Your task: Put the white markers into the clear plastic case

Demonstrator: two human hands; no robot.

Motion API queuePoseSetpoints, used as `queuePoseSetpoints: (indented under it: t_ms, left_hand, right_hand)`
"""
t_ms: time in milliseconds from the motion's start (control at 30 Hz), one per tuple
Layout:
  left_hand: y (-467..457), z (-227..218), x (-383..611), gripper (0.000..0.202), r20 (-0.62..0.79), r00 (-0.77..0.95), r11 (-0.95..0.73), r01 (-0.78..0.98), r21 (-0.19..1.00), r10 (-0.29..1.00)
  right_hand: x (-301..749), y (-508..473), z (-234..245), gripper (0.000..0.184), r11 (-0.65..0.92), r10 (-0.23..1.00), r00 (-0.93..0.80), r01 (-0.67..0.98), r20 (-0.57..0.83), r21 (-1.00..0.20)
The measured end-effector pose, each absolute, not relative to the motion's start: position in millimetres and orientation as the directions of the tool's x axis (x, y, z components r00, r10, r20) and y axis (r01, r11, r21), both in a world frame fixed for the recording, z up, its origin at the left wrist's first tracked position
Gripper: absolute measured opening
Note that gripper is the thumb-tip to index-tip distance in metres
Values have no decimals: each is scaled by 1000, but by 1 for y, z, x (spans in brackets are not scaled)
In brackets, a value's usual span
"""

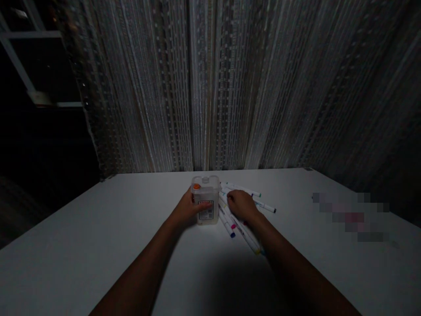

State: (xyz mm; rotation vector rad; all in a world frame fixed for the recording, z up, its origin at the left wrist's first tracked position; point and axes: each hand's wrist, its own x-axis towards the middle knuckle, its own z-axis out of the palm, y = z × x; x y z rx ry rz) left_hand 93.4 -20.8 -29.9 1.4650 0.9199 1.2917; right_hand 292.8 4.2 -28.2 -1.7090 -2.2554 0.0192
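Observation:
A clear plastic container (208,193) with a printed label stands upright on the white table. My left hand (189,207) grips it from the left, with the thumb across its front. Something round and orange (196,186) shows at the container's upper left; whether it is a marker's end I cannot tell. To the right, white markers (245,237) with coloured ends lie fanned out in a loose pile. Over this pile my right hand (242,204) is closed, its fingertips turned down among the markers. What those fingers hold, if anything, is hidden.
The white table (115,228) reaches back to a patterned curtain (210,87). A pixelated patch (353,217) covers something on the right side of the table. At the far left is a dark window frame (36,34). The light is dim.

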Motion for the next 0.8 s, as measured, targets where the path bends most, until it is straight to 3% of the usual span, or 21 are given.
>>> queuePoseSetpoints:
  t_ms: [333,600,800]
  left_hand:
    - [-20,-33,94,57,260,178,-256,-43,966,949]
    - [-12,-15,87,84,277,203,-264,-88,960,939]
    - [-8,-13,89,75,302,277,-295,-70,953,912]
  right_hand:
    - [295,4,-33,24,258,960,-233,952,154,-165]
    - [296,1,-29,24,263,960,-239,947,143,-183]
    - [296,1,-29,25,254,963,-230,950,143,-183]
